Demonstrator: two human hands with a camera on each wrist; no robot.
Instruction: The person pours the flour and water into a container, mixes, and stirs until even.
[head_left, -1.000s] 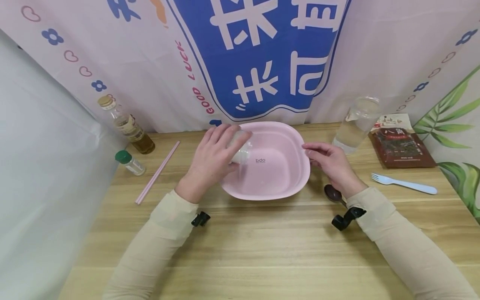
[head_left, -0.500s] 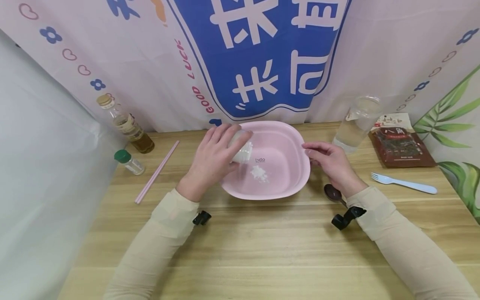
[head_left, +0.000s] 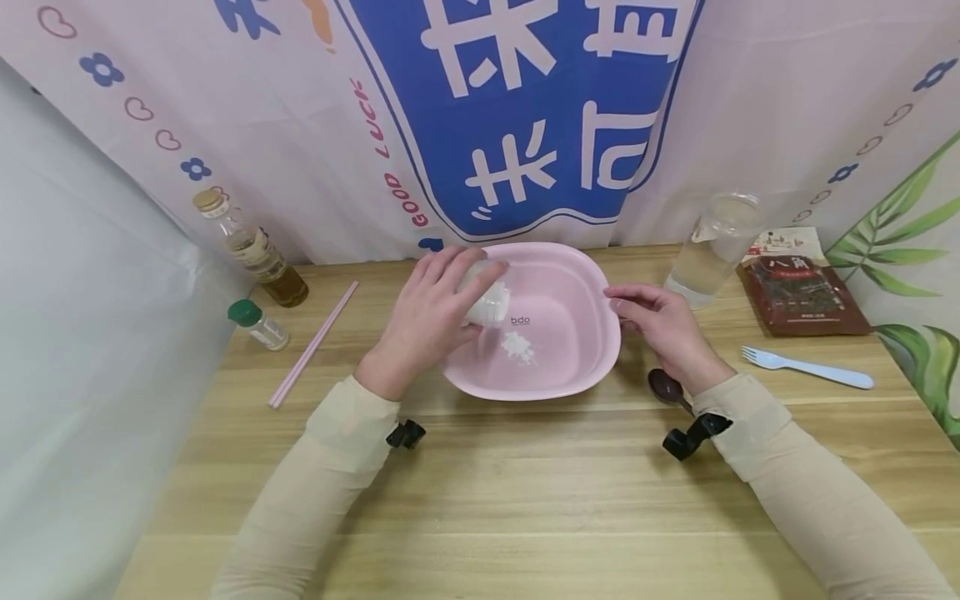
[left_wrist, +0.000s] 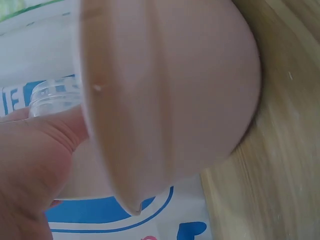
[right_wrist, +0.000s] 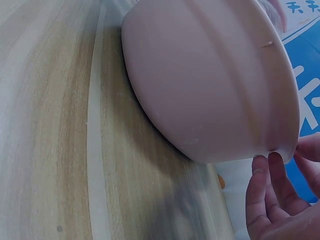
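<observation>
Head view shows the left hand [head_left: 423,321] curled around a small clear jar [head_left: 486,302], tilted mouth-down over the left side of the pink basin [head_left: 592,367], white powder [head_left: 517,346] just below; the right hand [head_left: 663,329], fingers relaxed, touches the right rim.

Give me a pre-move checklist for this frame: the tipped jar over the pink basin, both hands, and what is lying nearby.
1. Left hand grips the clear jar: ok.
2. Jar mouth tipped over the pink basin: ok.
3. White powder lies inside the basin, none seen on the table: ok.
4. Right hand fingertips touch the basin rim: ok.
5. Powder left in the jar: cannot tell.
6. Spoon lies partly under the right wrist: not ok.
</observation>
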